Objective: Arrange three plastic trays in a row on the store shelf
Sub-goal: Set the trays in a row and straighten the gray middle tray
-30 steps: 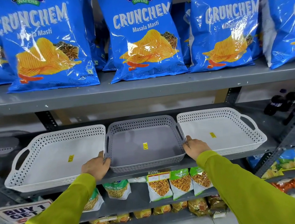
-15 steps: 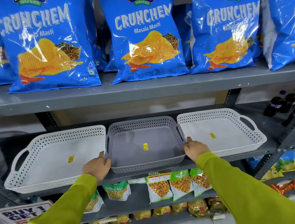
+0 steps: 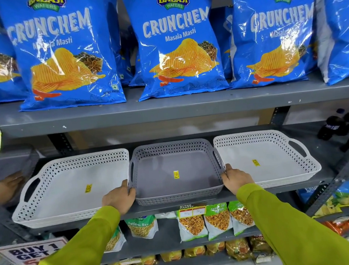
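Note:
Three perforated plastic trays stand side by side on the grey middle shelf (image 3: 196,203). The grey tray (image 3: 177,189) is in the centre, a white tray (image 3: 55,196) at its left and another white tray (image 3: 276,166) at its right. Each has a small yellow sticker inside. My left hand (image 3: 118,197) grips the grey tray's front left corner, and my right hand (image 3: 236,178) grips its front right corner. Both arms wear yellow-green sleeves.
Blue Crunchem chip bags (image 3: 177,46) fill the shelf above. Snack packets (image 3: 214,221) line the shelves below. Dark bottles (image 3: 336,124) stand at the far right of the tray shelf. A "Buy 1 Get" sign (image 3: 33,254) sits at lower left. Another person's hand (image 3: 5,188) shows at the left edge.
The trays and both hands stay almost where they were; the grey tray has shifted only slightly, if at all. The view has drifted a little downward.

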Action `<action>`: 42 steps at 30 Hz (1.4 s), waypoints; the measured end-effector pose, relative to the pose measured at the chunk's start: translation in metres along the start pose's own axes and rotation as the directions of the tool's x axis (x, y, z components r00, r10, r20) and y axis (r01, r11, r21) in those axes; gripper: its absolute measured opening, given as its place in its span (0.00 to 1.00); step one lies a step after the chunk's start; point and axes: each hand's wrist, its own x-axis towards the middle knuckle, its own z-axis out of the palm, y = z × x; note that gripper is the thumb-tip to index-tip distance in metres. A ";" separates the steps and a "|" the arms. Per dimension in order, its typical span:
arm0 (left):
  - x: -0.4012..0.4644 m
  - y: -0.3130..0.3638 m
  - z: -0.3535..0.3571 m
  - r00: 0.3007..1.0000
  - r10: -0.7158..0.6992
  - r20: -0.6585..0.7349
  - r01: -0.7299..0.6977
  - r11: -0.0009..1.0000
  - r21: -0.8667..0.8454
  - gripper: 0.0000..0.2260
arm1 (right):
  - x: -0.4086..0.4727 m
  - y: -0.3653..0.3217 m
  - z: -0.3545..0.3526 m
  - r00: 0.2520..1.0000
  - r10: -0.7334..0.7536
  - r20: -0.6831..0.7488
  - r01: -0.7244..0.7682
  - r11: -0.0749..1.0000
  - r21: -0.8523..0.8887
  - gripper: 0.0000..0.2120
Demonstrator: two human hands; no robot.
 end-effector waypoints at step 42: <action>-0.004 -0.003 0.008 0.994 0.022 -0.106 -0.015 0.998 0.063 0.21 | -0.001 -0.003 -0.004 0.997 0.070 -0.017 -0.068 0.990 0.125 0.18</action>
